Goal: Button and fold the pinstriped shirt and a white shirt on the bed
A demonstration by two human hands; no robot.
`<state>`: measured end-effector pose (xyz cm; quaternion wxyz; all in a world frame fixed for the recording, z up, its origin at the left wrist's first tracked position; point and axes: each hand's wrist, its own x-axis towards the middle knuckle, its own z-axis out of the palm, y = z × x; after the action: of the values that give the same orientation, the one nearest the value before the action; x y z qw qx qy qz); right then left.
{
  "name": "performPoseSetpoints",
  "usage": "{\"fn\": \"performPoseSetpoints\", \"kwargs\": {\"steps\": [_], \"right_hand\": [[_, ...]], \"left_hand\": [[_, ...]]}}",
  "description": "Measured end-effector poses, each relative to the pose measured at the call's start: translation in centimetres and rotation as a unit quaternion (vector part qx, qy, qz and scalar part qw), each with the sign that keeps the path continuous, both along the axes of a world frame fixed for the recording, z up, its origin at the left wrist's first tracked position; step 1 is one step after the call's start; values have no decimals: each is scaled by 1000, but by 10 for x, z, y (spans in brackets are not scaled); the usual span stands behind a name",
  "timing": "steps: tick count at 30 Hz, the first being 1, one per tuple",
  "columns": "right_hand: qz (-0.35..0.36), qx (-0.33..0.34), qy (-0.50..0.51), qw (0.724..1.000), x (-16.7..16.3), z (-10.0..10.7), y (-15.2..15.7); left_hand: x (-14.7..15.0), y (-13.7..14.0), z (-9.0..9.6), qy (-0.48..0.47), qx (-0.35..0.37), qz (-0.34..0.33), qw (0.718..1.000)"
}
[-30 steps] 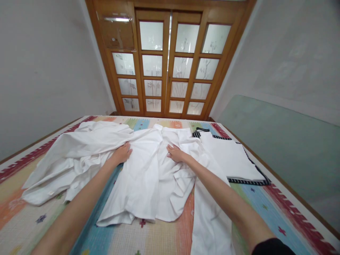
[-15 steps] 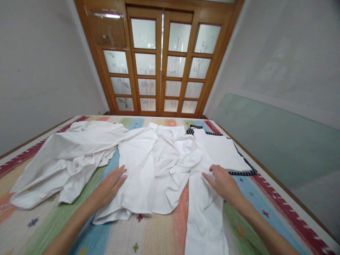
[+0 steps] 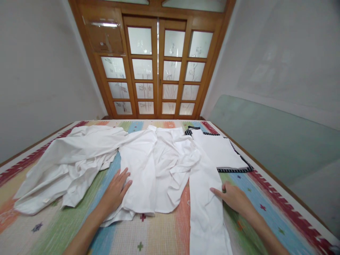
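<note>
A white shirt (image 3: 140, 170) lies spread on the bed, its front open and creased, with one long sleeve (image 3: 204, 205) stretched toward me on the right. My left hand (image 3: 117, 189) rests on the shirt's left side edge, fingers extended and slightly apart. At the sleeve's outer edge is my right hand (image 3: 236, 198), its thumb over the cloth and its fingers curled at the border. The fingertips there are partly hidden. The other sleeve (image 3: 79, 148) runs left over a heap of white cloth.
A folded white garment lies on a black-and-white striped cloth (image 3: 235, 170) at the right. Beneath everything is a colourful striped bedspread (image 3: 159, 233). Walls flank the bed, a pale green panel (image 3: 278, 131) stands along the right, and wooden glazed doors (image 3: 159, 81) are behind.
My right hand has shifted from on top of the sleeve outward and toward me to its edge, and its fingers have curled. The left hand stays at the shirt's side; the view has tilted slightly up.
</note>
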<state>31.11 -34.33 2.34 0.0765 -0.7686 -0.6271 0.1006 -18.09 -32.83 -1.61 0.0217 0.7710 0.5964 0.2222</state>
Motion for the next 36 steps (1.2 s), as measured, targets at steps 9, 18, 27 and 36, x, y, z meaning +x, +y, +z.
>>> {"fn": "performPoseSetpoints", "kwargs": {"steps": [9,18,27,36], "right_hand": [[-24,42,462,886,2,48,5],[-135,195,380,894,53,154,101],[-89,188,-73,975,93,176,193],[-11,216,-125,968,64,93,183]], "left_hand": [[-2,1,-2,3,13,-10,1000],[-2,2,-4,-3,20,-10,1000],[-3,1,-5,-3,16,-3,1000],[-4,-4,5,-12,5,-9,1000]]}}
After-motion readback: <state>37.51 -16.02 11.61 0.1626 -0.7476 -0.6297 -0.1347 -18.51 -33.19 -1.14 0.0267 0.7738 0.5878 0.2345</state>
